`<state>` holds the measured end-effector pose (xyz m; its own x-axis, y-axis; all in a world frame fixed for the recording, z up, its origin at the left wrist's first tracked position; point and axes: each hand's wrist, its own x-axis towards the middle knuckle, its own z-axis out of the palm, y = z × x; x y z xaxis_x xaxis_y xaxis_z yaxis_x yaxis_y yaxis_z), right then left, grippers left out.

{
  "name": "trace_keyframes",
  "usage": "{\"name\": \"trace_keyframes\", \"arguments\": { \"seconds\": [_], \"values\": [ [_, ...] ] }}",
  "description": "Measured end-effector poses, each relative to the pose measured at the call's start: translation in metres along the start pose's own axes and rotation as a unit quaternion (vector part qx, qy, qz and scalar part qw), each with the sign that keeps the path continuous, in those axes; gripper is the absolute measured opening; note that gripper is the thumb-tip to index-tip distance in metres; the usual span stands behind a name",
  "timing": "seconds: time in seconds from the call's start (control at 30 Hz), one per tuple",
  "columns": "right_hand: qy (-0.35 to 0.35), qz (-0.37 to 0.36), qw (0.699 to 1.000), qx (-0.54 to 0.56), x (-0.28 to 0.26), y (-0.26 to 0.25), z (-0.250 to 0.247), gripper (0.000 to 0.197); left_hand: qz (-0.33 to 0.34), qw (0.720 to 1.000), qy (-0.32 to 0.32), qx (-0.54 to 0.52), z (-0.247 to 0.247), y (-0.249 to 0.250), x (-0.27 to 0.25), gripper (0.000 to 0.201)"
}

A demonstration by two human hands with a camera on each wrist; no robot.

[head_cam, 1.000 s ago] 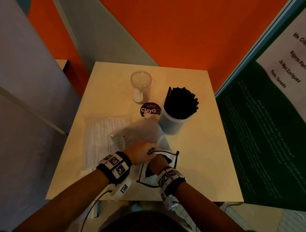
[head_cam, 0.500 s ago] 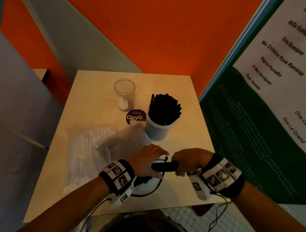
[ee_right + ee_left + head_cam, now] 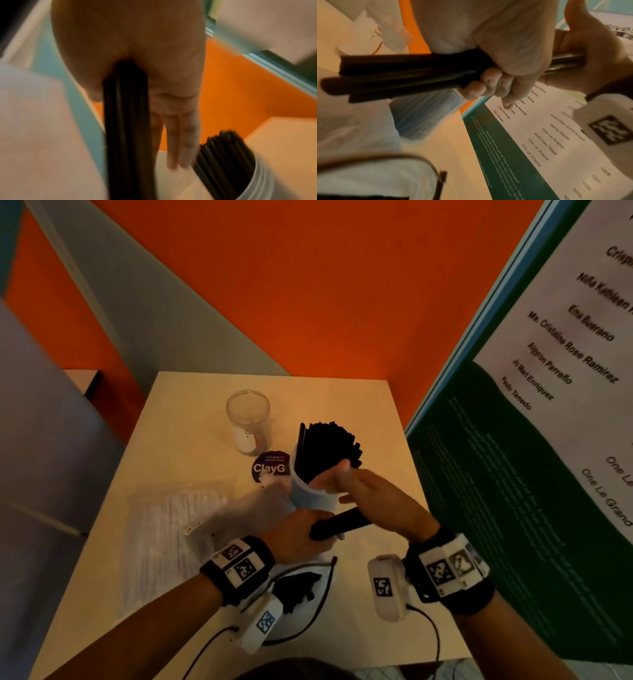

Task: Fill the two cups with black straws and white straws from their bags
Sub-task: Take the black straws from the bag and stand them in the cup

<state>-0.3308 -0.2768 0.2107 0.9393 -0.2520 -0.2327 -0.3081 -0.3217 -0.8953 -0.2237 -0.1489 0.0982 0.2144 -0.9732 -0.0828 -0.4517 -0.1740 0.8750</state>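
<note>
Step in hand: a small bundle of black straws (image 3: pixel 339 527) is on its way to the white cup (image 3: pixel 310 496), which stands near the middle of the table (image 3: pixel 387 433) and already holds many black straws (image 3: pixel 329 451).

Left hand (image 3: pixel 301 537): the fingers (image 3: pixel 473 90) are curled round one end of the bundle; the grip looks firm in the left wrist view.

Right hand (image 3: pixel 370 494): the bundle runs under the palm, and the fingers (image 3: pixel 181 142) are stretched out almost straight, with the tips at the rim of the white cup. How the thumb holds the bundle I cannot tell.

Black straw bag (image 3: pixel 301 587): lies at the near edge of the table, below the left wrist, with some dark straws left inside (how many is not clear).

White straws: their bag (image 3: pixel 164 529) lies flat at the left edge of the table, and it looks untouched.

Clear cup (image 3: pixel 248 421): stands toward the far edge, upright, with no straws in it.

Other: a round purple sticker (image 3: pixel 269 467) lies on the table between the two cups.

Progress: I judge the black part almost done and the white part not begun.

Risk 1: the white cup is crowded, so the new bundle may catch on the straws inside and push some out.

Risk 2: the fingers at the rim may tip the cup if they press sideways.

Risk 3: the bundle is held loosely on the right side, so some straws may slide out and fall on the table.
</note>
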Motion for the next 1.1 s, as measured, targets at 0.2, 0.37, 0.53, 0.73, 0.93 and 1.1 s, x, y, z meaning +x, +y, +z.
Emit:
{"name": "trace_keyframes", "arguments": {
  "seconds": [0.2, 0.37, 0.53, 0.73, 0.93, 1.1],
  "values": [
    [0.109, -0.161, 0.957, 0.215, 0.013, 0.005, 0.019, 0.031, -0.023, 0.995, 0.1, -0.018, -0.023, 0.0, 0.023, 0.022],
    [0.15, -0.236, 0.938, 0.205, 0.031, -0.012, -0.013, 0.037, 0.026, 0.98, 0.104, -0.166, -0.041, 0.015, 0.046, 0.051],
    [0.19, -0.223, 0.948, 0.126, 0.059, -0.016, -0.046, 0.039, -0.007, 0.976, 0.198, -0.085, -0.063, -0.017, 0.055, 0.082],
    [0.133, -0.093, 0.987, 0.014, 0.106, 0.015, -0.005, 0.026, -0.081, 0.973, 0.216, -0.025, -0.059, -0.059, 0.063, 0.125],
    [0.162, -0.098, 0.981, -0.033, 0.101, 0.055, -0.022, 0.069, -0.114, 0.978, 0.164, -0.062, -0.06, -0.076, 0.074, 0.149],
    [0.081, 0.072, 0.994, 0.011, 0.078, 0.125, -0.047, 0.129, -0.149, 0.982, 0.106, -0.041, -0.074, -0.075, 0.087, 0.151]
  ]
}}
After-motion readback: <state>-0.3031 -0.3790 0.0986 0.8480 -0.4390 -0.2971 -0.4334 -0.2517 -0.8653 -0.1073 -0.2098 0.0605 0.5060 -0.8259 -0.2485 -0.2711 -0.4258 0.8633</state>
